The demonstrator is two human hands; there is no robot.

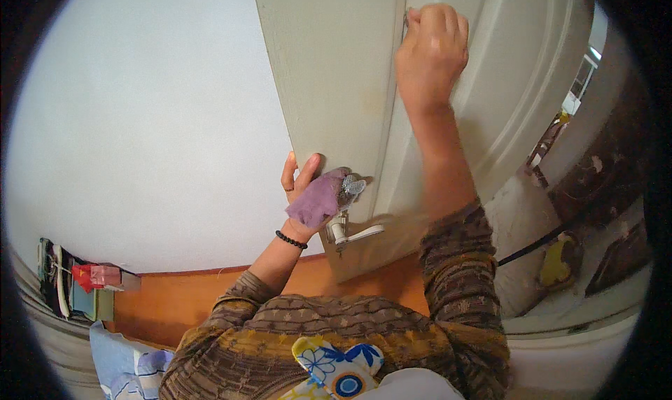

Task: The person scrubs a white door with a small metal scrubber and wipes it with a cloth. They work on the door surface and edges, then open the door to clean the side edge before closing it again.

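A cream panelled door (341, 85) stands before me. My right hand (433, 53) is raised against its upper part, fingers curled, beside the groove of the moulding. A small, thin dark object (406, 18) shows at its fingertips; most of it is hidden. Lower down, my left hand (301, 186) rests at the door's free edge, two fingers spread over it. A purple cloth (316, 200) covers part of this hand, which holds it. A silvery mesh scrubber (352, 186) shows beside the cloth, just above the white lever handle (362, 234).
A white wall (157, 111) rises behind the door's free edge. Orange-brown flooring (163, 305) runs below. Hangers (60, 279) and a red item (86, 277) are at the far left, with blue fabric (115, 353) nearer me. A dark patterned surface (598, 158) fills the right side.
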